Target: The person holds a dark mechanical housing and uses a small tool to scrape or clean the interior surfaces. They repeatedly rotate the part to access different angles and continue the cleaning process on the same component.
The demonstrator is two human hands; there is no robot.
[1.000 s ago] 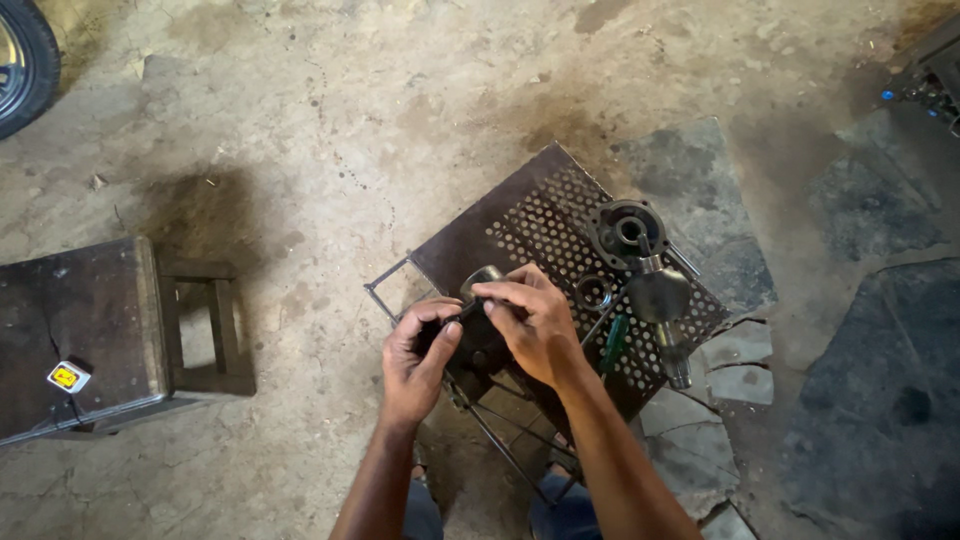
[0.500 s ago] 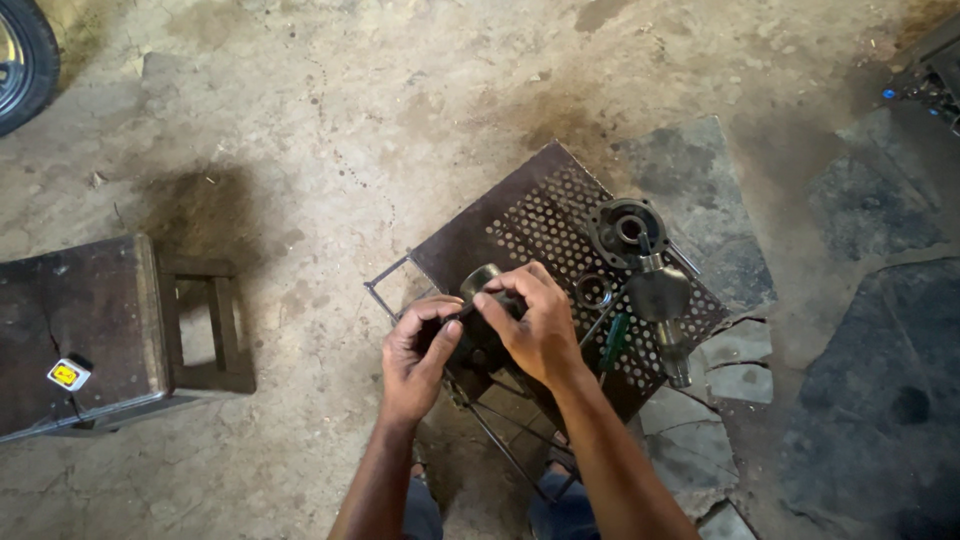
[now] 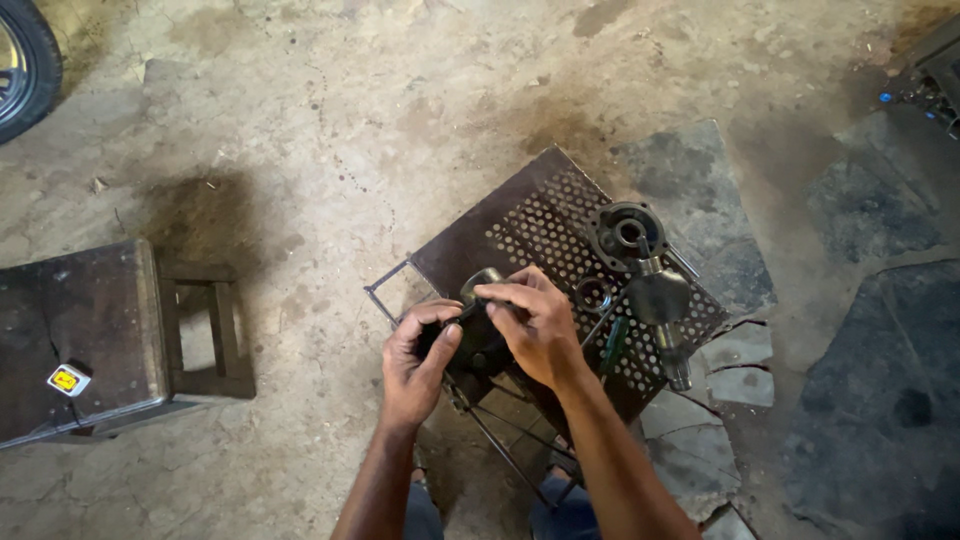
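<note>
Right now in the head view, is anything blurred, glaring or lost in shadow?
Head view: even, soft daylight, no glare; the perforated metal stand and round housing are sharp. The dark part between the left hand and right hand is shaded, its detail unreadable. Corners bend slightly from the wide lens.

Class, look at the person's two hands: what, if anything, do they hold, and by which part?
Both hold one dark, rounded metal part: the left hand grips its lower left side, and the right hand presses its fingers on top.
</note>
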